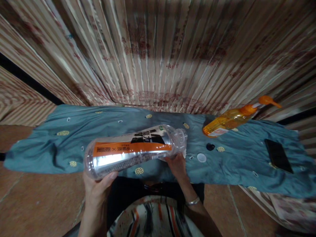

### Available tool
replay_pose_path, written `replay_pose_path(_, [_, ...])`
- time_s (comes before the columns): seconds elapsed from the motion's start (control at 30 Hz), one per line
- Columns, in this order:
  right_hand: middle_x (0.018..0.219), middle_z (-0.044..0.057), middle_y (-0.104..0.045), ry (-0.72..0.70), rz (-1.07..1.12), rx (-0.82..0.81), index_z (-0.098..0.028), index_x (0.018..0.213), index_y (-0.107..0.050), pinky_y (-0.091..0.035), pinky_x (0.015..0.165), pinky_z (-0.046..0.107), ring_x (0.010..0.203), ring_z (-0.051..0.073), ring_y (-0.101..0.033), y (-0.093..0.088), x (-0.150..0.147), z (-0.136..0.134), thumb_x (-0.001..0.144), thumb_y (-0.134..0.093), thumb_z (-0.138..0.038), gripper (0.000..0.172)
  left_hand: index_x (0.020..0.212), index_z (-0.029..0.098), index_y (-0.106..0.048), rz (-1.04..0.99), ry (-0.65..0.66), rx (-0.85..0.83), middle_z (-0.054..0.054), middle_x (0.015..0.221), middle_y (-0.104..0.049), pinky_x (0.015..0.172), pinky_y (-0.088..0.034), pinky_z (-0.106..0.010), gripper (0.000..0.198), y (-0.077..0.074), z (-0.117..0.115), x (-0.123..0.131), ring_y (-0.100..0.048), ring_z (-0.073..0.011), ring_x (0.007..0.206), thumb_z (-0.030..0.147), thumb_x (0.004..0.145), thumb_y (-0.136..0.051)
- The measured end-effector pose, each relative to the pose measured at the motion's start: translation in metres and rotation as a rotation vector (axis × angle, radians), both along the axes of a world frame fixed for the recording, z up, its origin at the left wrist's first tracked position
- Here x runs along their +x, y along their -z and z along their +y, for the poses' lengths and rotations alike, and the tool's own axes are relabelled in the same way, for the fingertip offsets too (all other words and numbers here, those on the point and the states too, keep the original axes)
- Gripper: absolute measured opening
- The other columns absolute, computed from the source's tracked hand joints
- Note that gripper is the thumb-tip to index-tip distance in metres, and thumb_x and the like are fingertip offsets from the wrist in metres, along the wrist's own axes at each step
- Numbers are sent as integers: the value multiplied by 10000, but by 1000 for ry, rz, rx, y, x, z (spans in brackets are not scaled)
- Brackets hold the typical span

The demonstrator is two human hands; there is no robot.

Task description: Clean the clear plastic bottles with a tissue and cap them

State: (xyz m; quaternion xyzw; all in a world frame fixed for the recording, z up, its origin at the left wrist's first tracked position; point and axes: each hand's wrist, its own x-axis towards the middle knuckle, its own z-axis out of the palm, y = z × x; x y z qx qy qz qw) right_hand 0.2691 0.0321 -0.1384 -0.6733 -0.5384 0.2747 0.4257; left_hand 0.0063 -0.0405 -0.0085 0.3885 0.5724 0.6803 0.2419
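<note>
The clear plastic bottle (133,151) is held sideways over the blue-green cloth (46,141), its underside unseen. The left hand (97,186) clasps its base, most fingers hidden behind. Well apart, the right hand (176,166) is near the neck, fingertips covered; I cannot tell whether they grip it. A pale scrap (184,153) beside them is perhaps paper.

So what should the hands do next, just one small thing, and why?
I'd probably turn the bottle upright: it lies nearly on its side, the left hand gripping its base and the right hand by its neck, where no cap shows.
</note>
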Motion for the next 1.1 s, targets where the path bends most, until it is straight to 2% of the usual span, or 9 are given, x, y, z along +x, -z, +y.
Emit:
replay_pose_path(0.1, [1250,199,-851,17,9,-13,-242,1121,-697,-653,1118,615,1243,419,-808,0,0,0,788,-844,-407,399,1348,282,-795,-40,25,-3,-135,1397,-784,1209,-593,-651,779,-2,1,1,-735,-466,1363,614,686,-1036])
replay_pose_path(0.23, [1270,186,-855,16,33,3,-257,1158,-707,-649,1117,644,1232,415,-809,0,0,-1,795,-846,-406,416,1432,305,-755,-5,23,-18,-144,1437,-777,1154,-628,-699,891,4,3,-9,-740,-504,1356,610,641,-1026])
replay_pose_path(0.33, [1269,178,-857,11,35,3,-257,1180,-718,-649,1120,645,1231,410,-808,0,1,-1,790,-851,-411,439,1417,302,-771,-15,30,14,-150,1458,-771,1128,-644,-696,853,9,4,-14,-747,-504,1344,548,642,-1031])
replay_pose_path(0.53, [1251,200,-853,16,14,-2,-231,1188,-728,-652,1103,651,1216,418,-809,4,2,-2,815,-852,-426,439,1404,306,-778,-33,25,24,-143,1446,-775,1168,-614,-704,874,11,5,-16,-714,-505,1386,535,603,-1044])
replay_pose_path(0.73, [1256,182,-850,-2,6,29,-261,1193,-715,-648,1099,669,1235,413,-803,11,3,-2,827,-850,-401,415,1371,314,-790,-78,63,50,-123,1464,-763,1154,-634,-660,773,4,2,-9,-720,-476,1382,421,651,-1052])
replay_pose_path(0.83, [1272,191,-844,-6,-4,29,-244,1213,-711,-650,1106,652,1246,414,-803,10,3,-2,822,-846,-404,443,1370,311,-786,-53,49,42,-122,1448,-767,1173,-623,-670,793,2,1,-9,-703,-482,1406,453,637,-1053])
replay_pose_path(0.97, [1261,214,-842,3,1,14,-224,1188,-707,-651,1116,653,1245,429,-807,5,1,-2,832,-825,-409,419,1363,310,-790,-48,13,16,-125,1428,-774,1180,-614,-681,825,8,1,-13,-711,-485,1393,502,604,-1051])
replay_pose_path(1.1, [1255,205,-843,9,5,25,-244,1185,-699,-660,1111,667,1253,432,-808,3,-1,-1,832,-828,-405,408,1360,311,-806,-54,6,1,-112,1355,-803,1187,-603,-665,854,8,2,-12,-731,-480,1362,551,578,-1050])
